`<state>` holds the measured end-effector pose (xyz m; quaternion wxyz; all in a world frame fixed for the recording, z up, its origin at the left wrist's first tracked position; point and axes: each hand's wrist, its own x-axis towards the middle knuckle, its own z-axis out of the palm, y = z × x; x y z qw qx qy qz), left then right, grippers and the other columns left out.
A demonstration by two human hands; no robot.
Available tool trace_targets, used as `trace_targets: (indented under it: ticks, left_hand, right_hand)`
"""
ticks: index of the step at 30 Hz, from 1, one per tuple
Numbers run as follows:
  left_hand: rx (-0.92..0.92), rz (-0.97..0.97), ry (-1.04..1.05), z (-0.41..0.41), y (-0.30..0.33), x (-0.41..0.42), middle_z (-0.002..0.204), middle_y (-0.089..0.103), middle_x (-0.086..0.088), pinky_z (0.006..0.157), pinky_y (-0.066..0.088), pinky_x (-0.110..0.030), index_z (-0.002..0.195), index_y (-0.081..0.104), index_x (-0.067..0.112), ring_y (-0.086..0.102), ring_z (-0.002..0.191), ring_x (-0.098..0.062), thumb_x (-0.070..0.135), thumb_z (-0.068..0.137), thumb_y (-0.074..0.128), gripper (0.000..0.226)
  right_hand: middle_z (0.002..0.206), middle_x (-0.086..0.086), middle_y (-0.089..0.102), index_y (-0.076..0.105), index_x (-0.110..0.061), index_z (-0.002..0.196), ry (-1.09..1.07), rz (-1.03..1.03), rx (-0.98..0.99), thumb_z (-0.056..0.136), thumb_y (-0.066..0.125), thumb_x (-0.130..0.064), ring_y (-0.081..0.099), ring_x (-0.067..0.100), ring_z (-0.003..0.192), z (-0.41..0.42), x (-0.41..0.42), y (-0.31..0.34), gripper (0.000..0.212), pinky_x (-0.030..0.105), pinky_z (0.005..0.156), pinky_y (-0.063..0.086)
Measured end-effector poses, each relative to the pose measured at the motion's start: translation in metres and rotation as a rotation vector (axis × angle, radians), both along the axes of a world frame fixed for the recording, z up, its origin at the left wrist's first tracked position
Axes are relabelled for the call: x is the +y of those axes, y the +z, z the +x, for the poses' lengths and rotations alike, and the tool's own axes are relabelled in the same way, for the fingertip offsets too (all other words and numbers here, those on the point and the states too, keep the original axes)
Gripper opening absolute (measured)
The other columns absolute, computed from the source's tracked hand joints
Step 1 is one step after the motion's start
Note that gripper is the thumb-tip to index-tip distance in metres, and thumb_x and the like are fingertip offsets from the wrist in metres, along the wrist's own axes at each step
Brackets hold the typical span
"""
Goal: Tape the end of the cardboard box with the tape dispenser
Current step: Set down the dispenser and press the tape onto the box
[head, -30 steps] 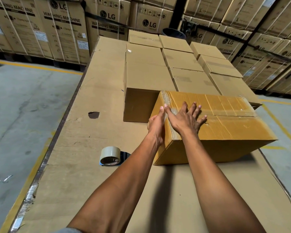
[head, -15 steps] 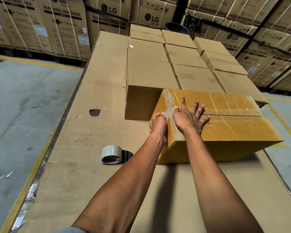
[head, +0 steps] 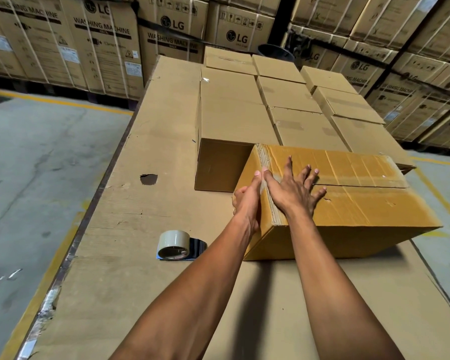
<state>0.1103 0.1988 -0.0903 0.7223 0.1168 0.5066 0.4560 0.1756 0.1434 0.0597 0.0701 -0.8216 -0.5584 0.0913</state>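
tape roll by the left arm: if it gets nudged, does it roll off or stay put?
Probably stays put: the tape roll lies on its flat side on the cardboard-covered table, against a dark dispenser. Likely light, so it may slide. Tipped on edge, it could roll.

The stacked cartons behind read "LG" and "WASHING MACHINE". Their smaller labels are too small to read.

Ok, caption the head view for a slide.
Both hands, left hand and right hand, press the cardboard box; tape dispenser lies aside.
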Motion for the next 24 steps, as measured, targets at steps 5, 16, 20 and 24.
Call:
trace_targets:
  ticks: [5, 16, 20, 24]
  left_hand:
    - [0.049, -0.049, 0.092, 0.019, -0.07, 0.027, 0.136, 0.079, -0.01, 0.093, 0.068, -0.064, 0.115, 0.079, 0.044, 0.082, 0.116, -0.041, 0.101, 0.026, 0.091, 0.106]
    - [0.128, 0.001, 0.085, 0.014, -0.062, 0.038, 0.139, 0.074, -0.004, 0.104, 0.064, -0.063, 0.099, 0.068, 0.066, 0.075, 0.123, -0.036, 0.071, 0.07, 0.066, 0.029]
    - [0.059, 0.032, 0.02, -0.005, -0.018, 0.008, 0.136, 0.076, -0.004, 0.107, 0.065, -0.062, 0.112, 0.076, 0.056, 0.077, 0.123, -0.035, 0.085, 0.077, 0.076, 0.045]
    - [0.048, 0.07, 0.011, 0.012, -0.056, 0.031, 0.148, 0.075, -0.006, 0.109, 0.061, -0.066, 0.131, 0.079, 0.046, 0.076, 0.132, -0.038, 0.105, 0.051, 0.083, 0.099]
  right_hand:
    - [0.175, 0.016, -0.018, -0.009, -0.053, 0.163, 0.016, -0.031, -0.03, 0.1, 0.016, -0.075, -0.028, 0.039, 0.158, 0.005, 0.007, -0.005, 0.071, 0.073, 0.122, -0.01]
    - [0.177, 0.014, -0.009, -0.008, -0.044, 0.167, 0.038, 0.012, -0.052, 0.109, 0.027, -0.037, -0.019, 0.04, 0.161, 0.006, 0.005, -0.007, 0.068, 0.07, 0.125, -0.006]
    - [0.178, 0.009, -0.003, -0.009, -0.028, 0.169, -0.011, 0.051, 0.016, 0.109, 0.028, -0.046, -0.009, 0.035, 0.164, 0.006, 0.002, -0.004, 0.073, 0.065, 0.129, -0.002]
    - [0.178, 0.006, -0.006, -0.003, -0.019, 0.17, -0.035, 0.031, 0.045, 0.089, 0.016, -0.092, -0.007, 0.03, 0.164, 0.004, -0.002, -0.004, 0.111, 0.059, 0.128, -0.007]
